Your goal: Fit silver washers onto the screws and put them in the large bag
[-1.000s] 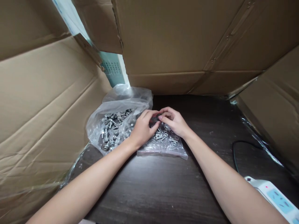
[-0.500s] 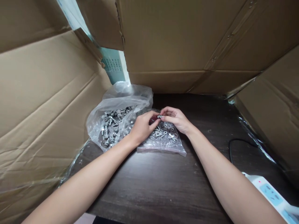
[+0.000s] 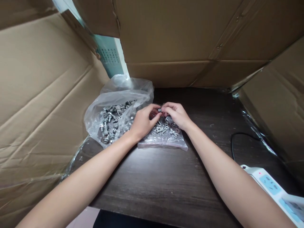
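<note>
My left hand (image 3: pixel 145 122) pinches a small silver bolt (image 3: pixel 159 110) between thumb and fingertips. From the other side, my right hand (image 3: pixel 176 114) closes its thumb and fingers at the bolt's end, partly covering it. Whether a nut or washer is in the right fingertips is too small to tell. Under both hands lies a flat clear plastic bag (image 3: pixel 163 142) with loose bolts, nuts and washers (image 3: pixel 166 128) on it. Left of my left hand stands a larger open plastic bag (image 3: pixel 95 110) filled with assembled bolts (image 3: pixel 109 120).
The dark wooden table (image 3: pixel 152 177) is walled by cardboard on the left (image 3: pixel 42 88), back (image 3: pixel 171 34) and right (image 3: pixel 280 91). A white power strip (image 3: pixel 268 183) with a black cable (image 3: pixel 234 139) lies at the right, beside my right forearm.
My right fingers have curled further round the bolt's end and cover more of it. The whole view has shifted slightly, so everything sits a little higher.
</note>
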The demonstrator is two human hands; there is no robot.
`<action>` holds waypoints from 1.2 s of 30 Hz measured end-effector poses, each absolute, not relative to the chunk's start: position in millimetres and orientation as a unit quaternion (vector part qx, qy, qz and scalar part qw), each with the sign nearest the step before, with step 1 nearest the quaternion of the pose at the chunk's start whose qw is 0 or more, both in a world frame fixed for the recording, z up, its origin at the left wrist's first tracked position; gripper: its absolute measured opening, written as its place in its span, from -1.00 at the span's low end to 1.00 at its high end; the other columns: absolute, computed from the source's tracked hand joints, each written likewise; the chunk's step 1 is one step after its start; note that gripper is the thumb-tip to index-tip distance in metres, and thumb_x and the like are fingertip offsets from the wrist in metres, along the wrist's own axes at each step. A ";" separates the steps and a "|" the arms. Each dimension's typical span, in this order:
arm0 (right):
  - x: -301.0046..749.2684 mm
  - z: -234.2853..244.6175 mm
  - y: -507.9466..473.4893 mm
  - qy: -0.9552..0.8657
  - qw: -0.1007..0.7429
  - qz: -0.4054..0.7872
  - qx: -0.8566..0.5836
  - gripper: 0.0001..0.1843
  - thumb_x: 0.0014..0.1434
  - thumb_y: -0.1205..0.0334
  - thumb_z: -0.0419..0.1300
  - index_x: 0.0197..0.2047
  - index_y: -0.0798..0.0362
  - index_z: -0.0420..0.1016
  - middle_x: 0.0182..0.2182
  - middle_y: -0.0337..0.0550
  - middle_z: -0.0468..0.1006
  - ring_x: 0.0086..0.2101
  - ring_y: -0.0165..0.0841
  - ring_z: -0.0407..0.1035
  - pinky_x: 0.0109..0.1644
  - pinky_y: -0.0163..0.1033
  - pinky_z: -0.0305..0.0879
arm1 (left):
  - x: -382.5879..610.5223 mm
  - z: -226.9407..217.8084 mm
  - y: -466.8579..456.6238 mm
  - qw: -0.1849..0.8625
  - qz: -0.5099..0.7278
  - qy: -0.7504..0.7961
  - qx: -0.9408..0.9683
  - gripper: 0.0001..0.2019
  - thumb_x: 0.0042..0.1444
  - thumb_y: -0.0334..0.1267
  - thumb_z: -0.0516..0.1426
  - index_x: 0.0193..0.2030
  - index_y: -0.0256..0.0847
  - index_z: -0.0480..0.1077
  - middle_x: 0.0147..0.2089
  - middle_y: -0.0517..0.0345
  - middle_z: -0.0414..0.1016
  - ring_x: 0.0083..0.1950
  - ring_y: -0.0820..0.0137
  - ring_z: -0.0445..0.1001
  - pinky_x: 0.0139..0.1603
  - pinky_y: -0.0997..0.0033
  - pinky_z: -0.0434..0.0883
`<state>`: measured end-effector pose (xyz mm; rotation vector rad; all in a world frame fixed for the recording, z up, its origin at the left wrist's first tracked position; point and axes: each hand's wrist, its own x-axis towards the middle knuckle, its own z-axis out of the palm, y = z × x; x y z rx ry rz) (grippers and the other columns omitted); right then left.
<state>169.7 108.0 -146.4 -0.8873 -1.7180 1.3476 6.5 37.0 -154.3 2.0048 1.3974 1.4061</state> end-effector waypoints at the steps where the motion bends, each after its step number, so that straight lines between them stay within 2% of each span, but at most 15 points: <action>1: 169.4 -146.4 107.7 -0.678 0.380 0.526 -0.346 -0.78 0.05 0.07 0.27 -0.46 0.05 0.53 -0.55 -0.20 0.48 -0.47 -0.36 0.34 -0.31 -0.24 0.29 | 6.6 -153.9 36.6 0.163 0.493 0.492 0.699 -0.81 0.23 -0.43 0.24 -0.02 -0.23 0.47 -0.24 0.17 0.61 -0.23 0.44 0.59 -0.16 0.46 0.52; 5: 169.1 -145.2 106.5 -0.690 0.374 0.520 -0.338 -0.63 0.15 -0.03 0.23 -0.55 0.04 0.46 -0.58 -0.19 0.45 -0.46 -0.35 0.32 -0.29 -0.22 0.27 | 6.7 -153.1 35.7 0.168 0.495 0.491 0.697 -0.82 0.23 -0.41 0.24 -0.03 -0.23 0.47 -0.23 0.16 0.61 -0.24 0.44 0.59 -0.16 0.45 0.52; 11: 169.8 -143.6 107.2 -0.679 0.376 0.531 -0.340 -0.82 0.02 0.13 0.22 -0.47 0.06 0.52 -0.57 -0.23 0.43 -0.47 -0.36 0.31 -0.32 -0.23 0.26 | 6.3 -154.4 36.0 0.169 0.493 0.487 0.701 -0.83 0.23 -0.41 0.23 -0.04 -0.24 0.46 -0.21 0.13 0.61 -0.22 0.42 0.59 -0.15 0.41 0.51; 20: 171.1 -141.2 106.0 -0.670 0.374 0.546 -0.336 -0.85 -0.10 0.18 0.25 -0.43 0.06 0.50 -0.55 -0.25 0.46 -0.46 -0.36 0.32 -0.32 -0.24 0.27 | 6.4 -154.2 35.3 0.171 0.485 0.491 0.703 -0.85 0.22 -0.39 0.23 -0.07 -0.23 0.46 -0.25 0.16 0.60 -0.25 0.43 0.57 -0.18 0.42 0.50; 36: 169.7 -141.4 105.0 -0.690 0.362 0.527 -0.340 -0.79 0.01 0.10 0.21 -0.48 0.06 0.49 -0.57 -0.23 0.43 -0.47 -0.36 0.30 -0.31 -0.24 0.24 | 6.8 -153.8 35.0 0.179 0.485 0.491 0.701 -0.87 0.22 -0.40 0.23 -0.10 -0.22 0.48 -0.22 0.14 0.61 -0.23 0.43 0.59 -0.18 0.43 0.52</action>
